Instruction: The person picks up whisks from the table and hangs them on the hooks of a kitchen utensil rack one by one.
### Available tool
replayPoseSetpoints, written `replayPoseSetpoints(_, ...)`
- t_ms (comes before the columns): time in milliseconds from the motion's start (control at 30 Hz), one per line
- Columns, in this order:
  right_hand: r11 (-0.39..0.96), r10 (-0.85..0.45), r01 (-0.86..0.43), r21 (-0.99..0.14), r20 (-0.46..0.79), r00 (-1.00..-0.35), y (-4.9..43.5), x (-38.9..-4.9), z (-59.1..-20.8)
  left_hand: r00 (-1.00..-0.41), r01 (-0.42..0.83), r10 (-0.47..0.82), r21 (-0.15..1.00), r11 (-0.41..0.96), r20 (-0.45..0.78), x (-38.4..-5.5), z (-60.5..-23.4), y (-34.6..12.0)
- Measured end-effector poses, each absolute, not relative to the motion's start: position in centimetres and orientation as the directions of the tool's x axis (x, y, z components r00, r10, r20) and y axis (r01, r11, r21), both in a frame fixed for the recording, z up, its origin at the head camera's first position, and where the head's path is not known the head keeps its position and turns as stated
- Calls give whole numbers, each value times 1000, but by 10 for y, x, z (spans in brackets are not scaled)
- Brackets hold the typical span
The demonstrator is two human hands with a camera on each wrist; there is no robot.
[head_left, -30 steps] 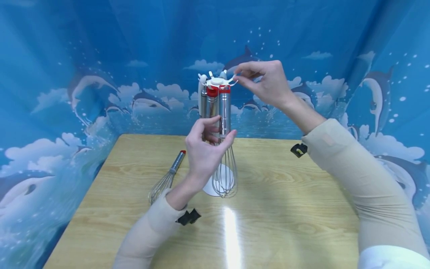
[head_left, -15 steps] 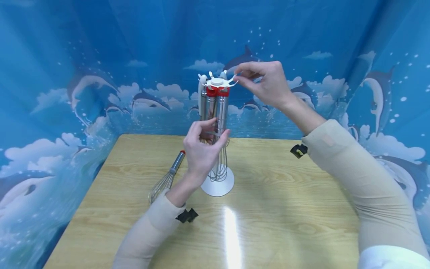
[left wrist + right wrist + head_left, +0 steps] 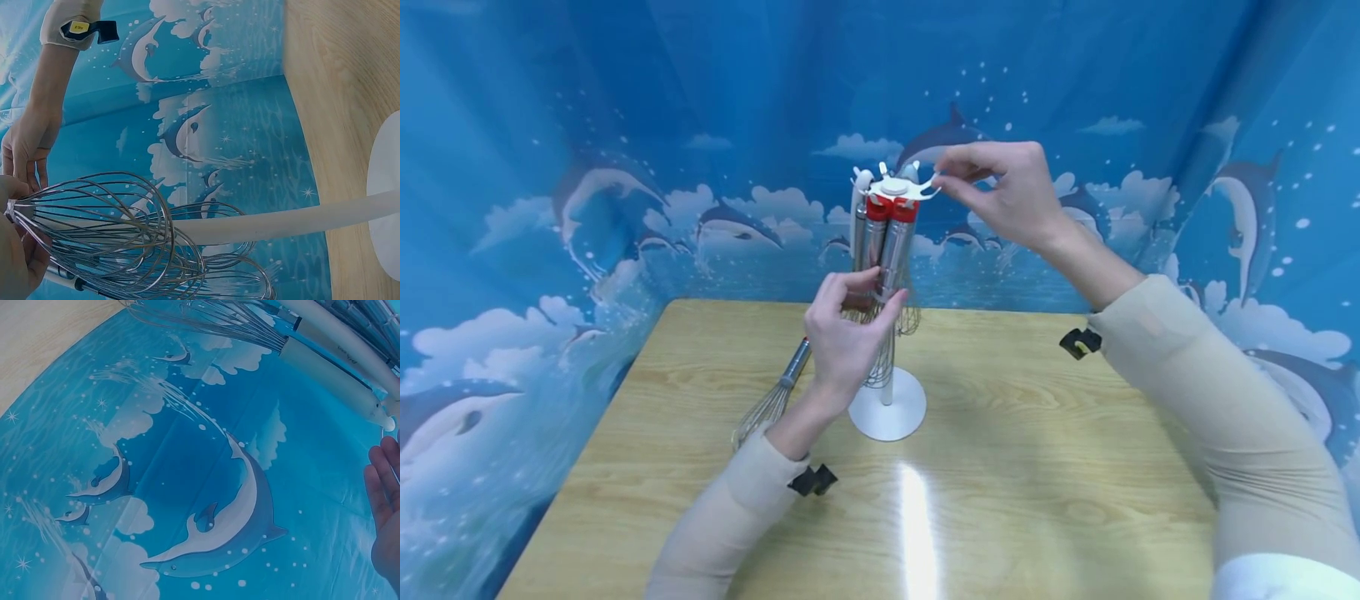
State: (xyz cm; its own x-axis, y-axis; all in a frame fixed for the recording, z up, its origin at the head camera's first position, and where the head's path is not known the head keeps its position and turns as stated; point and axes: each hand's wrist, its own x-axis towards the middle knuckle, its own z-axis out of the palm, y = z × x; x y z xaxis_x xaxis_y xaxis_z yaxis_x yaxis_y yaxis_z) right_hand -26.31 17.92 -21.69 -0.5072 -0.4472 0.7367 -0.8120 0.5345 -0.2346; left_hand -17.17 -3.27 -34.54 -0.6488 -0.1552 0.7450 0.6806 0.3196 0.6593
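Note:
My left hand (image 3: 846, 337) pinches a steel whisk with a red-capped handle (image 3: 897, 250) between thumb and fingers, low on the handle. Its cap is just under the white hook rack (image 3: 895, 188); whether it hangs on a hook I cannot tell. In the left wrist view, its wire loops (image 3: 112, 228) spread beside the white pole (image 3: 250, 227). My right hand (image 3: 1003, 192) pinches one curved arm of the rack's top. Beside the held whisk hangs another red-capped whisk (image 3: 875, 237). The right wrist view shows a pale-handled whisk (image 3: 331, 378) near my right fingers (image 3: 378, 487).
Left of the stand, a loose steel whisk (image 3: 788, 371) lies on the wooden table (image 3: 1037, 450). The stand's round white base (image 3: 910, 412) rests on the table. A blue dolphin-print curtain (image 3: 700, 100) surrounds the table's back and sides.
The whisk in my left hand has tilted, its wire end going from the front of the base back and left toward the pole. The rack's top and my right hand have shifted slightly right.

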Motion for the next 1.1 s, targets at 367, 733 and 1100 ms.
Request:
replayPoseSetpoints(367,529,-465,-819,-224,731,-500,184,-257,-213,-662,683,-136,668,296,737,-172,-345,-36)
replayPoseSetpoints(733,508,-517,-842,-184,717,-468,185,-247,-209,-676,678,-131,682,275,725,-174,-347,-41)
replayPoseSetpoints(1100,503,-544,-851,-151,710,-447,185,-242,-206,-681,687,-99,680,257,726,-176,-347,-45)
